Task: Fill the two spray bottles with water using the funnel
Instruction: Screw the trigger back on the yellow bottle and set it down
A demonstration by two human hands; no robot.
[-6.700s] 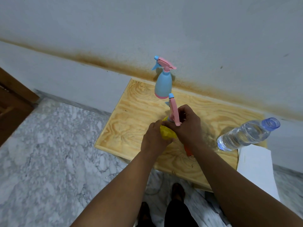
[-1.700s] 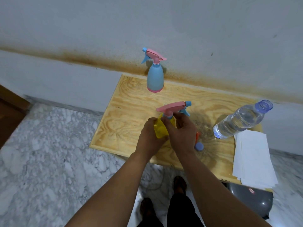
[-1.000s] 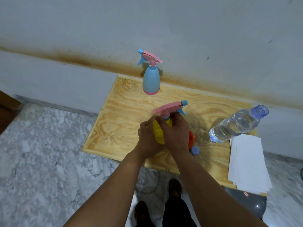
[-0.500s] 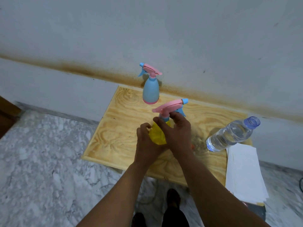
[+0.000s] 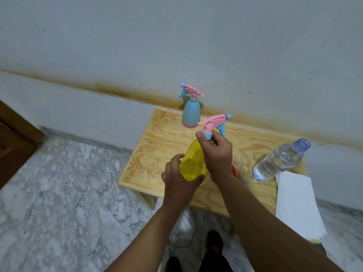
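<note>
My left hand (image 5: 177,178) grips the body of the yellow spray bottle (image 5: 193,160), which is lifted off the wooden table (image 5: 163,148) and tilted. My right hand (image 5: 217,154) has its fingers curled round the collar just under the bottle's pink spray head (image 5: 214,121). The blue spray bottle (image 5: 191,112) stands upright at the back of the table by the wall, its pink head on. An uncapped clear water bottle (image 5: 280,160), partly filled, stands at the right. An orange piece, probably the funnel (image 5: 234,170), peeks out behind my right wrist.
White paper sheets (image 5: 296,205) overhang the table's right front corner. The wall runs directly behind the table. Marble floor spreads to the left and front, with a brown wooden door (image 5: 13,142) at far left. My feet show below the table edge.
Over the last second both hands raised the yellow bottle slightly and tipped it; my right hand slid up to the collar. The view shifted, and the small blue cap is now hidden.
</note>
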